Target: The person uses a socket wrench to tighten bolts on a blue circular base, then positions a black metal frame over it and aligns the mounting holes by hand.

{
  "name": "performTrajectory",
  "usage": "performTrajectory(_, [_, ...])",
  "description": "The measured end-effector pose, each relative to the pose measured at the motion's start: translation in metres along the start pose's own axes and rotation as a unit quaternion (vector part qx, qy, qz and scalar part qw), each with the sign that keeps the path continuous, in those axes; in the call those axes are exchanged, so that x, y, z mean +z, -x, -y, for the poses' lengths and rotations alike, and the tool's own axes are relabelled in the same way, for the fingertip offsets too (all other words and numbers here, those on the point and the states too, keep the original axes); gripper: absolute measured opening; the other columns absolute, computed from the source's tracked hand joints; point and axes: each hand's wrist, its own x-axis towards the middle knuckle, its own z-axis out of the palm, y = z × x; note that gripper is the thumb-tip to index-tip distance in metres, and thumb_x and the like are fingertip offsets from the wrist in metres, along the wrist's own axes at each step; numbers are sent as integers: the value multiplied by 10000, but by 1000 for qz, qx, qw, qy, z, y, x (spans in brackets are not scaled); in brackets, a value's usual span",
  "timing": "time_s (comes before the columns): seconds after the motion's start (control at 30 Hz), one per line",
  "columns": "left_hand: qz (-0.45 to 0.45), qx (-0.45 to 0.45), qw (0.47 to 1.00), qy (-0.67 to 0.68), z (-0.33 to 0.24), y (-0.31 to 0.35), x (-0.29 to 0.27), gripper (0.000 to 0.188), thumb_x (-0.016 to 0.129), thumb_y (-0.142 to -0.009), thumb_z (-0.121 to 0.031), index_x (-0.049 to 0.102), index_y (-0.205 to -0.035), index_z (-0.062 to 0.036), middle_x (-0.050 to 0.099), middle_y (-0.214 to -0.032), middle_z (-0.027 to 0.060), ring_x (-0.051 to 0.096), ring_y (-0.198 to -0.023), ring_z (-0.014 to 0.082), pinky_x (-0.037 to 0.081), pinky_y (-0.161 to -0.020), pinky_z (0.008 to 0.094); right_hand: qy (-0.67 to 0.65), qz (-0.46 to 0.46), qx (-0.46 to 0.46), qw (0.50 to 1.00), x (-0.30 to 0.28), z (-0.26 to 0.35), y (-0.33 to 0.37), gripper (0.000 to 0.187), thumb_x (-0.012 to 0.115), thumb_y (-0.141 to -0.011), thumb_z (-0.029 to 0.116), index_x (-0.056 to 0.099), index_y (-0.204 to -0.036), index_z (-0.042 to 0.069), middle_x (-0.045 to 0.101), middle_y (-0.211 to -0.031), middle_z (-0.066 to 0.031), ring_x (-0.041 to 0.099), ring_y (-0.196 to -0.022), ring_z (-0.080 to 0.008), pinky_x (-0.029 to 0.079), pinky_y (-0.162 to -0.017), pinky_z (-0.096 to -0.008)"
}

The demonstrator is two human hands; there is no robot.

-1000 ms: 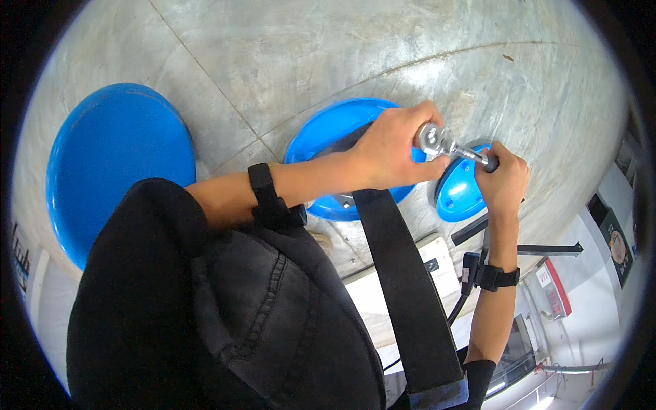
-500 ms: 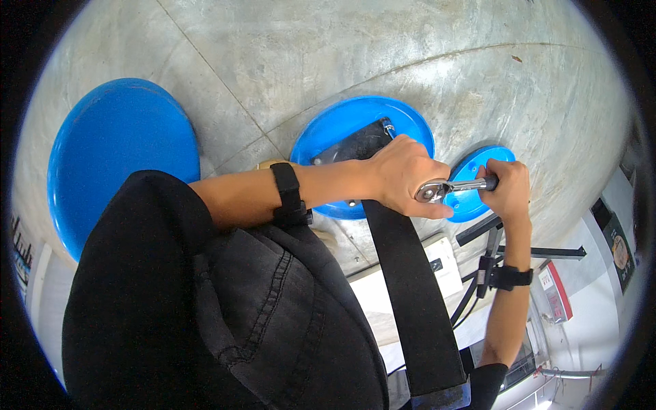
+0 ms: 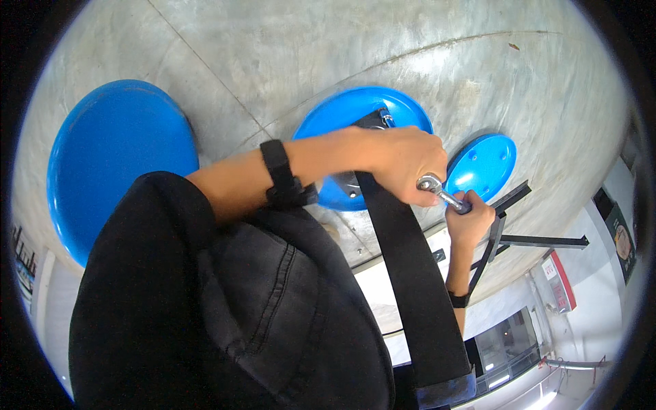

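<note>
A chrome ratchet wrench [image 3: 447,196] spans my two hands. My left hand [image 3: 408,164] is closed around its head, the fingers curled beneath and mostly hidden. My right hand [image 3: 473,223] grips the end of the dark handle, lower and to the right. Under my left hand a wide black bar [image 3: 418,290] runs down toward the lower edge. Past the left wrist, a black plate [image 3: 372,120] lies on a round blue seat [image 3: 328,113], with a shiny metal piece [image 3: 387,118] at its far end. Whatever the wrench head bears on is hidden by my hand.
A large round blue seat [image 3: 123,164] stands at the left, a smaller blue disc [image 3: 482,164] beyond my right hand. Black metal legs [image 3: 543,241] stick out at the right. My black-clothed leg [image 3: 273,301] fills the lower left. Grey concrete floor [image 3: 273,55] lies beyond.
The wrench handle has swung from pointing right to slanting down and right. My right hand has moved left and downward with it. My left hand stays around the head, shifted slightly.
</note>
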Motion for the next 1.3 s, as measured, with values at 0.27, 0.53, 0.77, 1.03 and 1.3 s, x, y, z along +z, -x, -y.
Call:
performTrajectory(0.27, [192,85,972,105,10,-14,-16,321,636,-707,-262,526,-545,-7,483,-495,141,468,-454,260,333,-457,383,-43,22,257,965,19,49,60,136,654,-585,166,605,-603,40,528,-485,-142,571,-470,-316,441,-484,-388])
performTrajectory(0.53, [217,71,967,115,18,-19,-13,357,619,-745,-325,547,-607,-3,508,-528,139,453,-458,238,367,-479,359,-52,55,291,954,13,44,54,198,644,-628,240,649,-662,44,603,-631,-207,620,-632,-361,489,-606,-437])
performTrajectory(0.77, [194,98,976,32,20,-21,-26,376,628,-741,-342,509,-598,-15,445,-517,128,416,-470,227,340,-476,326,-50,71,358,929,11,64,59,247,680,-645,257,658,-761,40,633,-681,-163,641,-687,-318,483,-619,-411])
performTrajectory(1.03, [227,-16,971,78,9,-51,-12,289,695,-698,-273,610,-702,4,574,-624,96,518,-633,144,417,-622,308,-269,-16,302,914,41,65,106,205,589,-762,227,622,-816,32,622,-820,-174,603,-756,-324,462,-677,-404])
performTrajectory(1.3, [127,-148,978,73,17,-16,-33,502,619,-824,-337,500,-1189,-15,525,-1131,99,487,-1061,179,380,-910,288,-103,54,203,972,-1,9,32,180,575,-664,234,680,-682,89,643,-711,-160,637,-660,-322,502,-552,-420])
